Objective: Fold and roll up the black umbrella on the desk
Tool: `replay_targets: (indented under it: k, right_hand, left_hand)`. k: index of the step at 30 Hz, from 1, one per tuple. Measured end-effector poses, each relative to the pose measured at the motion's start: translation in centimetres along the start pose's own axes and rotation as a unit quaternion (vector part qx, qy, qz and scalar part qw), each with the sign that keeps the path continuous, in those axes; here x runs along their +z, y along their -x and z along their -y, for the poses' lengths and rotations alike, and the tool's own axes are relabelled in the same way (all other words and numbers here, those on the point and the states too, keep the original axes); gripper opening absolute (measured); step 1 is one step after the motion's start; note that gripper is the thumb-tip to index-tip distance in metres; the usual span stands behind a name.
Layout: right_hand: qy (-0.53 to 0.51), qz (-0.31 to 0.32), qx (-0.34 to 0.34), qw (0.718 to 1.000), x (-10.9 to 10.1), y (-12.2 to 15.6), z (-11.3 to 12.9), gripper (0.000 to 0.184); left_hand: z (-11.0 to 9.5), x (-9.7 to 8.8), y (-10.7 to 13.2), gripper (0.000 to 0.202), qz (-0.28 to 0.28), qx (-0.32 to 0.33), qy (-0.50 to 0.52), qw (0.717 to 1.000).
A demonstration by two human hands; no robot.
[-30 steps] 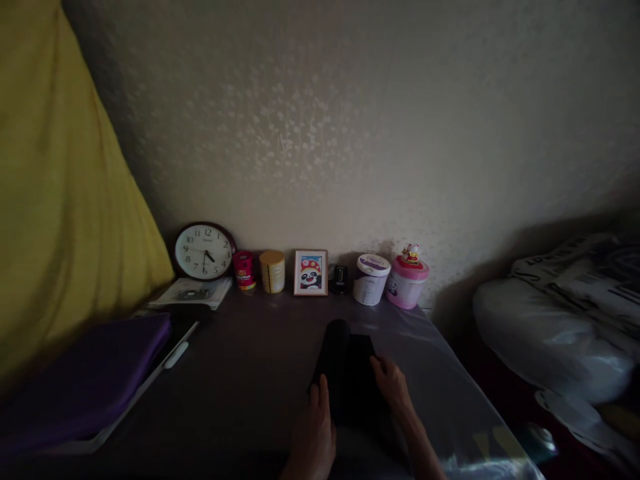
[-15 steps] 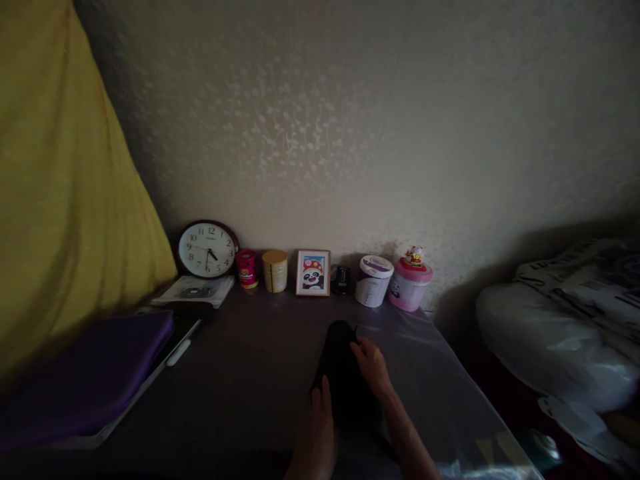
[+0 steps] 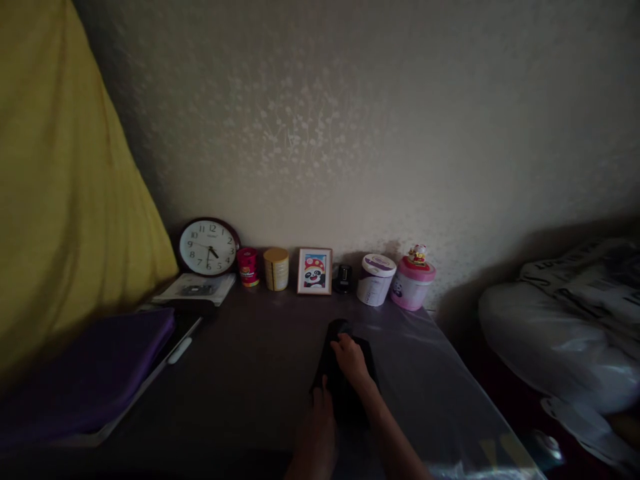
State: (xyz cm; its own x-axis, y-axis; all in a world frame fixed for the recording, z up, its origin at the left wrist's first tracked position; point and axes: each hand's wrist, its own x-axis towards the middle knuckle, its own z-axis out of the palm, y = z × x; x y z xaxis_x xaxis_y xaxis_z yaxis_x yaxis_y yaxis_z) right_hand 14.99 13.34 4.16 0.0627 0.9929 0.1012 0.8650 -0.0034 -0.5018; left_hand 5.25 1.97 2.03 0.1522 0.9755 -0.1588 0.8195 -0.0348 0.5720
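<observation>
A dark, long piece of black cloth [image 3: 326, 367] lies on the dim table [image 3: 240, 373] in front of me. My left hand [image 3: 315, 433] rests flat on its near end, fingers stretched forward. My right hand [image 3: 353, 360] reaches over the cloth toward its far end [image 3: 339, 327], with the fingers curled down onto the fabric as if gripping it. The light is poor, so the cloth's folds are hard to make out.
Along the wall stand a round clock [image 3: 209, 247], a red can [image 3: 247, 267], a yellow can [image 3: 277, 269], a framed panda picture [image 3: 315, 271], a white tub [image 3: 376, 279] and a pink tub [image 3: 413, 283]. A purple pad [image 3: 85, 373] lies left, a yellow curtain [image 3: 60, 200] hangs above it, white bags [image 3: 550, 340] sit right.
My right hand has moved from the cloth's right edge up and left onto its far end. The cloth looks narrower and more bunched. My left hand has stayed on the near end.
</observation>
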Motion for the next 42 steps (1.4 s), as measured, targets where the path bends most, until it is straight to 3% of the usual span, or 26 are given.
replay_targets:
  k: [5,12,15,17,20,23,28,31,34,37,42]
  right_hand:
    - [0.014,0.011,-0.009,1.0,-0.2,0.1,0.4,0.029]
    - [-0.031,0.081,-0.088,0.992,-0.5,1.0,0.7,0.031]
    - [-0.031,0.094,-0.093,0.991,-0.5,1.3,0.8,0.031]
    - [-0.027,0.096,-0.094,0.991,-0.5,1.4,1.0,0.03]
    - [-0.029,0.089,-0.101,0.99,-0.6,1.4,1.2,0.031]
    - [-0.052,0.081,-0.123,0.988,-0.9,2.1,1.1,0.029]
    - [-0.096,-0.017,-0.255,0.962,-1.5,5.2,-0.3,0.022]
    - [-0.107,-0.05,-0.301,0.946,-1.0,6.2,-1.8,0.024]
    - [-0.076,-0.059,-0.309,0.946,0.4,4.7,-3.1,0.028]
    - [-0.049,-0.059,-0.284,0.956,1.5,1.4,-3.7,0.031]
    - [0.002,-0.073,-0.195,0.978,1.1,-2.7,-3.7,0.032]
  left_hand:
    - [0.8,0.4,0.1,0.06,-0.007,0.03,-0.023,0.999]
    - [1.3,0.7,0.6,0.057,-0.022,0.017,0.0,1.0]
    - [1.2,0.3,1.0,0.061,-0.066,0.034,0.009,0.997]
    - [0.7,-0.5,1.2,0.069,-0.064,0.046,-0.002,0.997]
    - [-0.2,-1.6,1.2,0.081,-0.008,0.006,-0.038,0.999]
    - [-0.8,-1.8,0.9,0.076,0.012,-0.019,-0.067,0.997]
    - [-0.3,-0.8,0.4,0.078,0.021,-0.022,-0.094,0.995]
    - [0.0,-0.4,0.0,0.077,0.022,-0.028,-0.107,0.994]
    - [-0.1,-0.5,-0.4,0.077,0.04,-0.038,-0.122,0.991]
    - [0.0,-0.7,-0.5,0.079,0.063,-0.043,-0.09,0.993]
    - [1.0,-0.2,-0.6,0.079,0.059,-0.025,-0.036,0.997]
